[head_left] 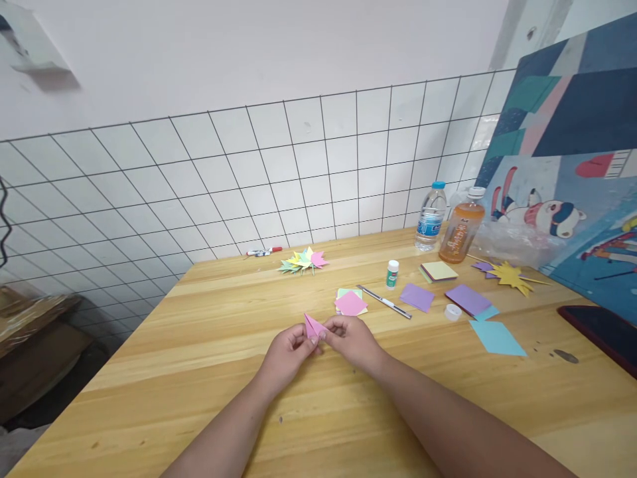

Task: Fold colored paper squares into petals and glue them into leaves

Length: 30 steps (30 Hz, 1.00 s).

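Observation:
A small folded piece of pink paper is held just above the wooden table, its pointed tip up and to the left. My left hand pinches its lower left side between thumb and fingers. On the other side, my right hand grips the right edge with thumb and forefinger. Part of the paper is hidden behind my fingertips. Just beyond my right hand lies a stack of square paper sheets, pink on top, with pale green and yellow edges showing below.
Beyond the stack are a craft knife or pen-like stick and a glue stick. Purple sheets, a blue sheet, two bottles and a yellow paper star occupy the right. Folded paper spikes and markers lie by the wall.

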### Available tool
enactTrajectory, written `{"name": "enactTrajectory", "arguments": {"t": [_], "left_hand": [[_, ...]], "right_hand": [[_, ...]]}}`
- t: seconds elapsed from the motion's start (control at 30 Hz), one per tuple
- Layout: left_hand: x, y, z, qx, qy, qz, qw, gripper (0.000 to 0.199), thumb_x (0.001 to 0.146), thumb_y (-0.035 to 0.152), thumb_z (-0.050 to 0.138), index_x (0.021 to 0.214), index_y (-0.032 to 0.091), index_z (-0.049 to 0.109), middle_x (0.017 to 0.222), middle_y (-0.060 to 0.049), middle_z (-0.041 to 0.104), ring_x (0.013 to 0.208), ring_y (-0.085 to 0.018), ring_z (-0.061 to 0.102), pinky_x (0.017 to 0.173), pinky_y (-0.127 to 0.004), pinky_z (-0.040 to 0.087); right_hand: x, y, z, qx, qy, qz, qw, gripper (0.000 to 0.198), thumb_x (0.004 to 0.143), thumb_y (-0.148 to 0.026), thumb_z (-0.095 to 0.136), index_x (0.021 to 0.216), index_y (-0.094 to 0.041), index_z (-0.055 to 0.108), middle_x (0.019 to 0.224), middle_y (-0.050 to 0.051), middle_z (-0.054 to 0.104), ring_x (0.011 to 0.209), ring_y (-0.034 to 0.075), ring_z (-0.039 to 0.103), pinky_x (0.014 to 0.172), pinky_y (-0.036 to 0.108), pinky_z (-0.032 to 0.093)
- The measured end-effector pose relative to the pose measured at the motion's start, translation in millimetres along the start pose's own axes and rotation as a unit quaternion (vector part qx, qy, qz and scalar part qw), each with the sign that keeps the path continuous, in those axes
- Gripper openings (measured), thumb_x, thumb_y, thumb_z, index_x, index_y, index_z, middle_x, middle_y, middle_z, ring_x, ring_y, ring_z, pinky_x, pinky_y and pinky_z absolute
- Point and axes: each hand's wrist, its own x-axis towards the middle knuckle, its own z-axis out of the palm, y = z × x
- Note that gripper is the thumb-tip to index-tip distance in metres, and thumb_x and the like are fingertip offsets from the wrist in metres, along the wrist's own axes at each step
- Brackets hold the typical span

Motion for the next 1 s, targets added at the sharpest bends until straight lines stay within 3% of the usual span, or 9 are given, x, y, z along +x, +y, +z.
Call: {"name": "enactTrajectory", "arguments": {"t": [0.13,0.23,0.33,0.5,0.7,0.8,0.9,1.0], "left_hand": [[-1.4,2.7,0.6,-0.002,0.025,0.032,0.999,0.025,0.074,0.039,0.063,0.084,0.016,0.064,0.082,-0.006,0.066,0.076,-0.019,0.059,0.066,-0.025,0.044],[-0.2,0.7,-1.7,0.0,0.078,0.043,0.996,0.024,0.075,0.04,0.061,0.074,0.017,0.061,0.07,-0.003,0.063,0.067,-0.016,0.056,0.062,-0.024,0.044],[1.7,-2.3,-5.0,-0.015,0.105,0.028,0.994,0.027,0.073,0.043,0.062,0.068,0.016,0.058,0.061,0.0,0.059,0.057,-0.013,0.052,0.057,-0.023,0.041],[0.7,-3.7,-4.9,0.028,0.036,0.008,0.999,0.028,0.074,0.042,0.061,0.066,0.015,0.059,0.061,-0.001,0.061,0.056,-0.012,0.051,0.055,-0.022,0.038],[-2.4,-7.4,-0.4,0.112,-0.02,0.023,0.993,0.023,0.076,0.036,0.059,0.065,0.015,0.06,0.06,0.0,0.06,0.056,-0.012,0.05,0.054,-0.022,0.036],[-1.0,-7.6,-1.1,0.099,-0.003,0.028,0.995,0.024,0.076,0.037,0.058,0.066,0.015,0.061,0.061,0.0,0.061,0.057,-0.013,0.052,0.056,-0.022,0.038],[1.5,-8.6,-2.1,0.058,0.045,0.032,0.997,0.025,0.075,0.039,0.059,0.067,0.015,0.062,0.063,-0.001,0.063,0.06,-0.014,0.054,0.059,-0.023,0.039],[2.6,-10.4,-1.1,0.045,0.045,0.036,0.997,0.025,0.074,0.039,0.061,0.067,0.015,0.062,0.064,-0.001,0.063,0.061,-0.014,0.055,0.06,-0.023,0.04]], "right_hand": [[-0.4,2.6,-0.1,-0.053,0.014,-0.006,0.998,0.015,0.075,-0.029,0.056,0.076,-0.016,0.065,0.073,0.002,0.067,0.064,0.013,0.058,0.06,0.023,0.044],[-2.0,4.8,0.9,-0.107,0.007,-0.015,0.994,0.014,0.075,-0.027,0.055,0.074,-0.017,0.064,0.067,0.0,0.064,0.057,0.011,0.054,0.052,0.021,0.039],[-2.0,4.8,1.0,-0.095,0.018,-0.01,0.995,0.011,0.074,-0.025,0.055,0.071,-0.017,0.061,0.063,-0.001,0.061,0.053,0.01,0.05,0.049,0.019,0.036],[0.7,0.5,-3.3,0.004,0.069,0.022,0.997,0.013,0.076,-0.029,0.053,0.071,-0.017,0.053,0.062,-0.002,0.057,0.055,0.011,0.052,0.05,0.02,0.039],[-0.6,-2.7,-5.2,-0.044,0.085,-0.042,0.995,0.014,0.078,-0.031,0.054,0.075,-0.018,0.058,0.067,0.0,0.059,0.062,0.012,0.054,0.058,0.023,0.043],[-2.0,-7.2,-5.1,-0.002,0.081,-0.044,0.996,0.015,0.076,-0.03,0.057,0.083,-0.018,0.06,0.07,0.0,0.059,0.065,0.013,0.055,0.059,0.024,0.045],[-2.7,-10.4,-4.6,0.09,0.06,0.011,0.994,0.03,0.071,-0.034,0.062,0.097,-0.019,0.056,0.077,0.001,0.059,0.07,0.014,0.057,0.055,0.024,0.047],[-2.4,-10.1,-3.4,0.127,0.038,0.061,0.989,0.027,0.067,-0.037,0.065,0.082,-0.017,0.055,0.075,0.001,0.061,0.068,0.014,0.059,0.056,0.024,0.048]]}}
